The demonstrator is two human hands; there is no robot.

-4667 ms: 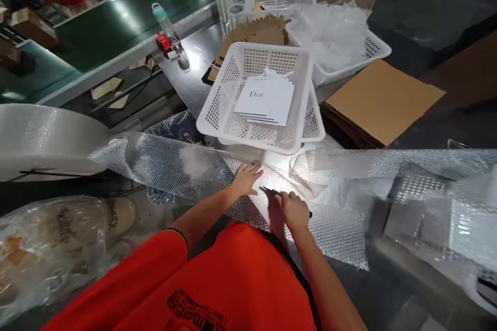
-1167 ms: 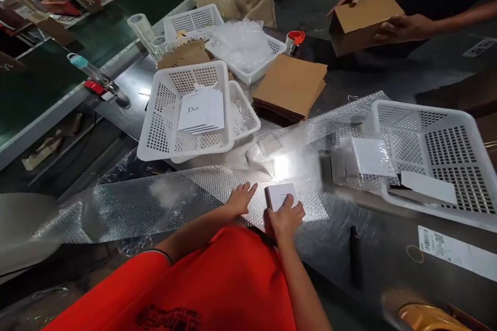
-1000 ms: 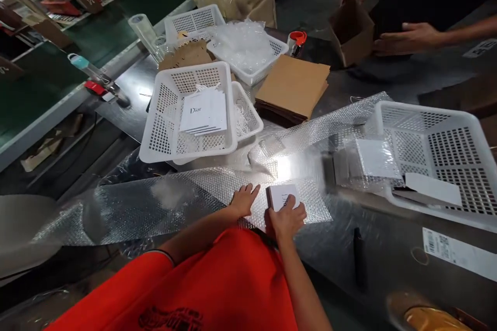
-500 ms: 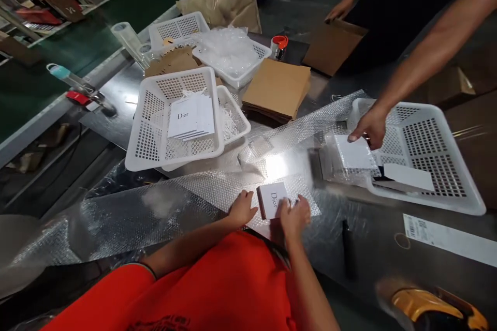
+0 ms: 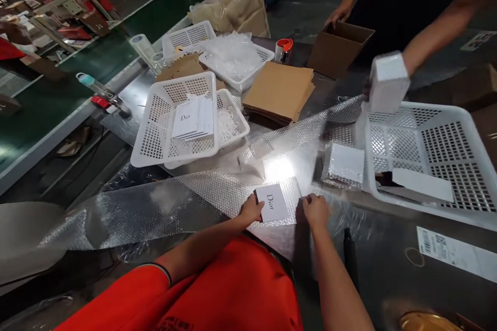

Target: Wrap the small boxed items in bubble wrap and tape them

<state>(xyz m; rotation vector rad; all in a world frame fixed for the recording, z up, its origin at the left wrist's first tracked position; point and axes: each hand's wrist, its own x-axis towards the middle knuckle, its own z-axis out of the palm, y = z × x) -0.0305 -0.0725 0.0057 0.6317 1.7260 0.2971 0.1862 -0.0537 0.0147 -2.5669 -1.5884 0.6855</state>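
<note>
Head view: the left hand (image 5: 252, 210) is pinching the left side of 1 white Dior box (image 5: 275, 203), which is lying on bubble wrap (image 5: 209, 199). The right hand (image 5: 317, 211) is holding its fingers curled near the wrap's right end; I cannot tell whether they are gripping it. A co-worker (image 5: 442, 28) is holding 1 wrapped box (image 5: 390, 83).

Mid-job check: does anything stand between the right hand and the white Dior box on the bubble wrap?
No visible obstacle stands between the right hand and the white Dior box; only bubble wrap shows in the gap. The left hand grips the box's opposite side.
</note>
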